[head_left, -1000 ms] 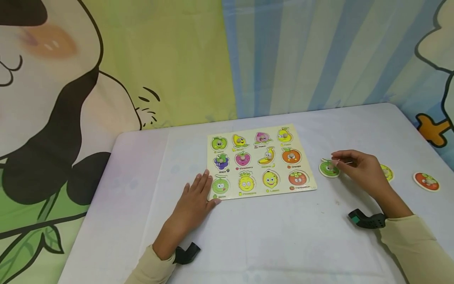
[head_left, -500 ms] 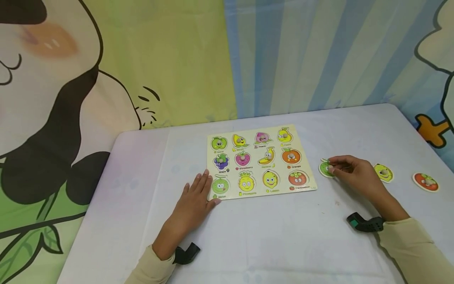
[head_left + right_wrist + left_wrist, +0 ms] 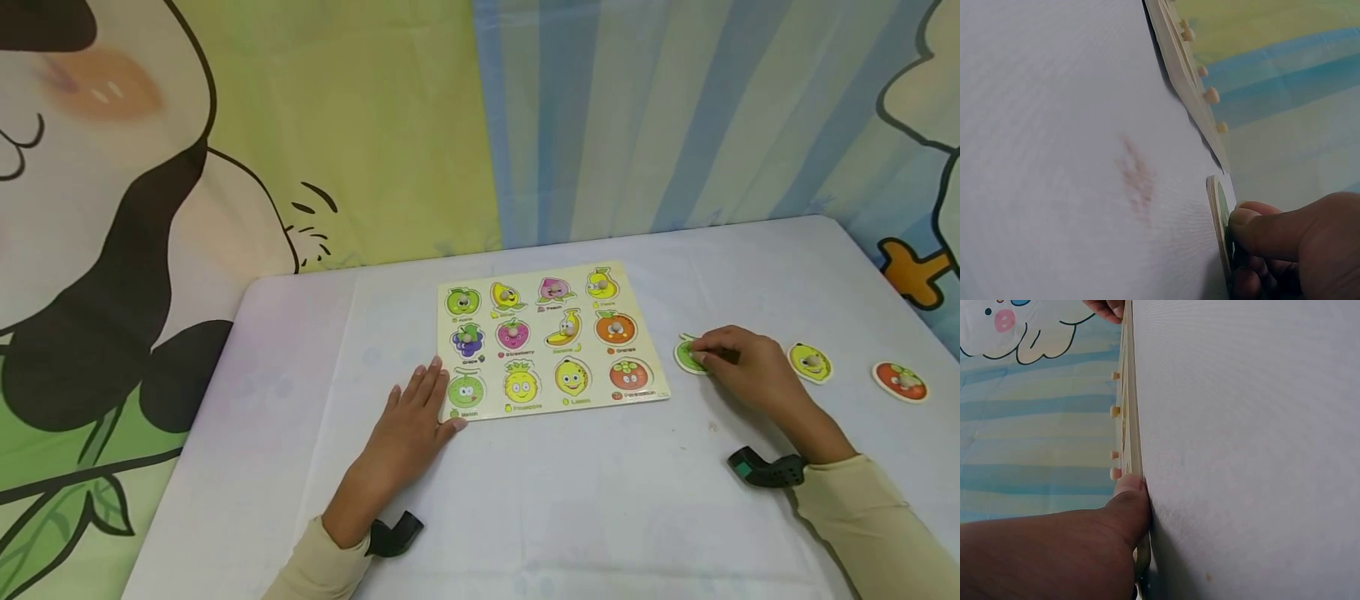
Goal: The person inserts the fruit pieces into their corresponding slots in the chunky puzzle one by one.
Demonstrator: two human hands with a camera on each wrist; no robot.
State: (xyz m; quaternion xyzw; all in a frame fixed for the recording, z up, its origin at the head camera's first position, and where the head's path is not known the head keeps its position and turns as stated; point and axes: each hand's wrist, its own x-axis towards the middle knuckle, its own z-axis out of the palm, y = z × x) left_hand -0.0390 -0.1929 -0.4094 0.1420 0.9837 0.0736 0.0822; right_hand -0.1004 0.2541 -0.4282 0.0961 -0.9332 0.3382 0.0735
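A printed cartoon backdrop [image 3: 337,125] hangs behind the table [image 3: 600,517], whose white cloth carries everything. The fruit puzzle board [image 3: 537,327] lies flat, nearer the far edge of the table than the near one. Its upper two rows show knobbed pieces seated; along the bottom row, the melon, pineapple, lemon and persimmon places show no knobs.

The hands are well apart. The left hand [image 3: 408,433] lies with fingers extended on the board's left edge, thumb at its near-left corner, probably to keep it from sliding. The right hand [image 3: 753,375], off the board's right edge, has thumb and fingers closed on the melon piece [image 3: 684,357], probably at its knob, since that is the natural grip for so thin a piece; the fingers hide the knob itself. Whether the piece lies fully on the cloth, I cannot tell.

Toward the table's right edge lie the lemon piece [image 3: 810,363], just beside the right hand, and beyond it the persimmon piece [image 3: 900,382], both face up with knobs upward, handy for pinching. Nothing visible stands between the melon piece and the board. Smallest, a reddish smudge [image 3: 1137,181] marks the cloth.
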